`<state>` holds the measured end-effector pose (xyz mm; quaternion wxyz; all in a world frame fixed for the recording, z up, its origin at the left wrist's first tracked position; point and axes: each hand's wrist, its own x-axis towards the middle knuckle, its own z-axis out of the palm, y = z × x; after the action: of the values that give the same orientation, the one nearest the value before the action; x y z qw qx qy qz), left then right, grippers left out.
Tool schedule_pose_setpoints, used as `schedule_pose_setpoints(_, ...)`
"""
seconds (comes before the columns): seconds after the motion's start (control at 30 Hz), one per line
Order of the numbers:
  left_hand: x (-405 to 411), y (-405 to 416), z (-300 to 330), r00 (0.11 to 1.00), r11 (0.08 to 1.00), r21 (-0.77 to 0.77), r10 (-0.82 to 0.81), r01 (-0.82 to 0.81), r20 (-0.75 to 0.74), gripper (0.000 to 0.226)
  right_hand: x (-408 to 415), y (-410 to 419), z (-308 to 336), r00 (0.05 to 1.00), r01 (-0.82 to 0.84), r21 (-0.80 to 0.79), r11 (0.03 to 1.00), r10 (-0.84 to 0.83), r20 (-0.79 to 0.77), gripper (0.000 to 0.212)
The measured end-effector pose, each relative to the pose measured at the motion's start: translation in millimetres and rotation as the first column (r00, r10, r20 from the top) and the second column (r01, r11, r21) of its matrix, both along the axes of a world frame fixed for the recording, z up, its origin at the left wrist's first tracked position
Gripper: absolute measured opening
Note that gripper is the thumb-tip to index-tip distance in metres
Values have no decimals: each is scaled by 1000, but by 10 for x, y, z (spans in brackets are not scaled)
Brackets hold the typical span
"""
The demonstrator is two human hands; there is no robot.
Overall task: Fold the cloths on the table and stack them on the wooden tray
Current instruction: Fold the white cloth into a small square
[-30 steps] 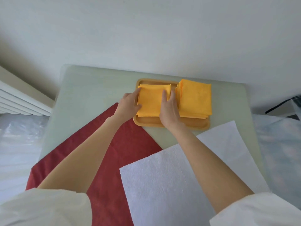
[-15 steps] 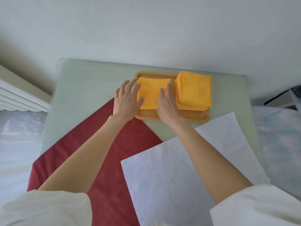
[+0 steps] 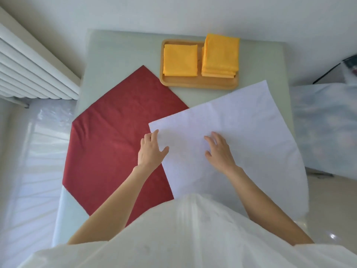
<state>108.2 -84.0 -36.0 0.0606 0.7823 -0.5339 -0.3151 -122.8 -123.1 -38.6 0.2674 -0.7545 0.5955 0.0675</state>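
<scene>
A wooden tray (image 3: 199, 84) sits at the far side of the pale green table (image 3: 119, 60). On it lie a single folded orange cloth (image 3: 180, 60) at the left and a taller stack of folded orange cloths (image 3: 221, 55) at the right. A white cloth (image 3: 241, 120) lies spread flat, overlapping a spread red cloth (image 3: 116, 128). My left hand (image 3: 151, 149) rests at the white cloth's left corner, fingers loosely bent over the edge. My right hand (image 3: 219, 149) lies flat and relaxed on the white cloth.
A white radiator (image 3: 32, 68) stands at the left wall. Plastic-covered surfaces flank the table on the left (image 3: 29, 161) and right (image 3: 324, 122). A dark cable (image 3: 326, 74) runs at the far right. My white garment (image 3: 183, 238) hides the near table edge.
Both hands left the folded orange cloth on the tray and drew back to the white cloth. The camera view tilted down, showing more of the near table.
</scene>
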Motion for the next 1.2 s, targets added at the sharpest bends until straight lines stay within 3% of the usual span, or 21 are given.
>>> schedule_pose_setpoints(0.23, -534, 910, 6, 986, 990, 46, 134, -130, -96, 77, -518, 944, -46, 999, -44, -43, 998, 44, 0, 54)
schedule_pose_setpoints(0.47, -1026, 1502, -41, 970, 971, 37, 238, -236, -53, 76, -1056, 1572, -103, 998, -68, -84, 994, 67, -9, 58)
schedule_pose_setpoints(0.6, -1269, 1579, -5, 903, 904, 40, 427, -425, -42, 75, -1214, 1741, -153, 994, -105, -63, 992, 102, -49, 66)
schedule_pose_setpoints(0.83, -1328, 1310, -1, 782, 801, -5, 583, -599, -222, 56, -1210, 1801, -178, 997, -71, -37, 997, 70, -29, 68)
schedule_pose_setpoints(1.07, -802, 1115, 191, 920, 859, -346, 390, -378, -37, 35, -806, 1824, -167, 989, -136, -61, 989, 139, 42, 56)
schedule_pose_setpoints(1.2, -79, 998, 150, 940, 888, -376, 324, -264, 106, 26, -301, 1888, -155, 958, -202, -78, 976, 213, 192, 53)
